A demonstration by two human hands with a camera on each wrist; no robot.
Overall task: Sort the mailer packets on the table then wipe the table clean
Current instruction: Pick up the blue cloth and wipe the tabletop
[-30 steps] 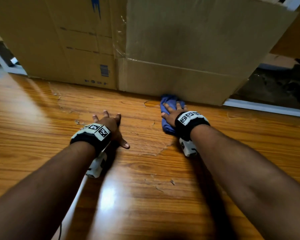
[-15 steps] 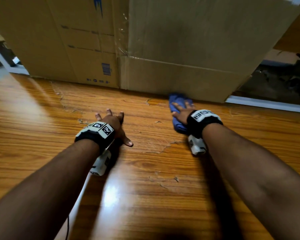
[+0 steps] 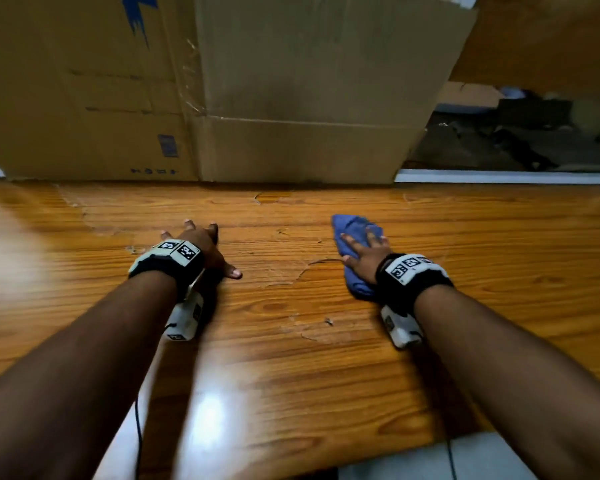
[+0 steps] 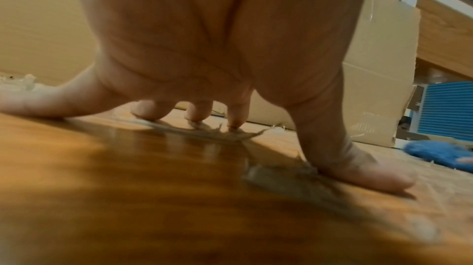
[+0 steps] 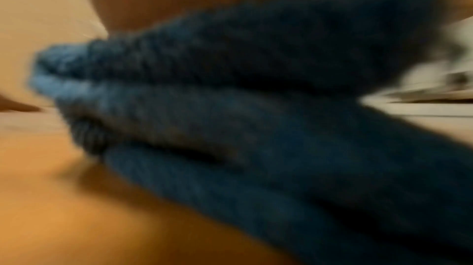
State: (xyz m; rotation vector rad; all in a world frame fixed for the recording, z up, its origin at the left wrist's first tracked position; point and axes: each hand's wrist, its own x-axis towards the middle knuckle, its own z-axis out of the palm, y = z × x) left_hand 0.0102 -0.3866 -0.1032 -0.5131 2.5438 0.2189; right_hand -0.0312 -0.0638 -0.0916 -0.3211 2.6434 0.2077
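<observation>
Your right hand lay flat, fingers spread, pressing the blue cloth onto the bench to wipe it; your left hand was splayed empty, bracing you. No packets showed.

Both forearms are bare, no sleeves. Each wrist wears a black band topped with white black-patterned marker tiles. A white camera block with a thin black cable hangs beneath.

Glossy wood-grain table with chipped, peeling patches; nubby blue cloth; matt brown cardboard box with shiny tape.
</observation>
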